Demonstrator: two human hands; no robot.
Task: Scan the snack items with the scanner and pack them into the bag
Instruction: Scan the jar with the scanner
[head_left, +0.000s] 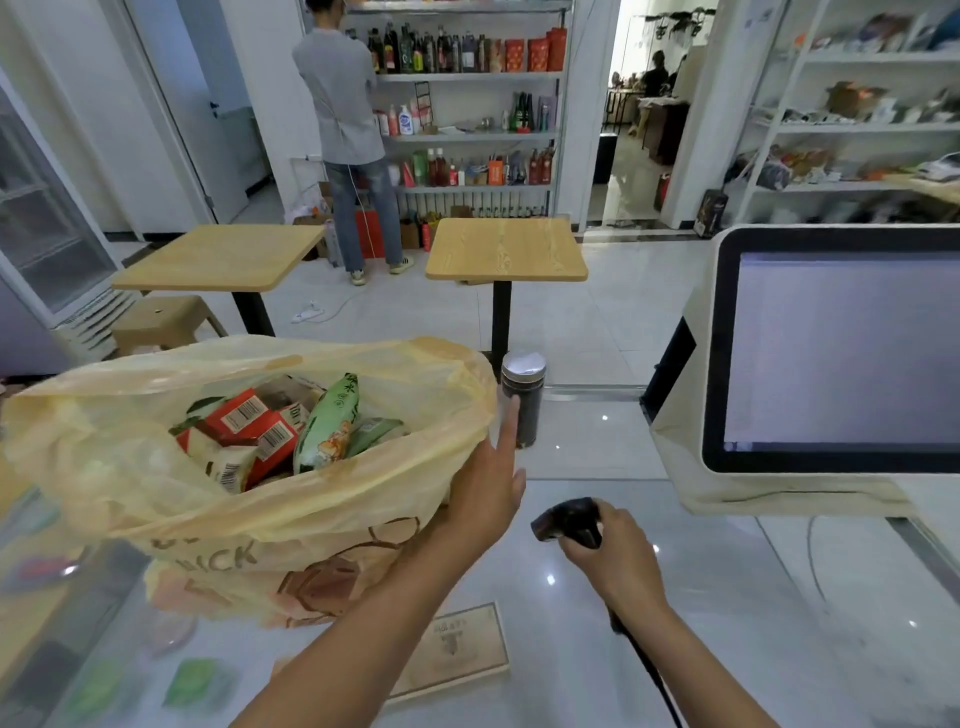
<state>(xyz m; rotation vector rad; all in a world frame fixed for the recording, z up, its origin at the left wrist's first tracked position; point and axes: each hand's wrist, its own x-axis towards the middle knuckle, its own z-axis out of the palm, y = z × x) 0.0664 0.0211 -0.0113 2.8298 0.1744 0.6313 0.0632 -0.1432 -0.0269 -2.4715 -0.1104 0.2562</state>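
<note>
A yellow plastic bag (156, 499) stands open on the glass counter (727, 597) at the left. Inside it lie red snack boxes (244, 421) with barcodes and a green snack packet (327, 426). My left hand (488, 488) rests against the bag's right rim with its fingers spread, holding nothing. My right hand (618, 556) grips a black handheld scanner (566, 519) just above the counter, with its head pointing left. The scanner's cable runs down toward the bottom edge.
A dark cylindrical jar (524, 400) with a silver lid stands just right of the bag. A checkout screen (841, 353) fills the right side. Beyond the counter are two wooden tables (506, 249), stocked shelves, and a person (348, 114) facing the shelves.
</note>
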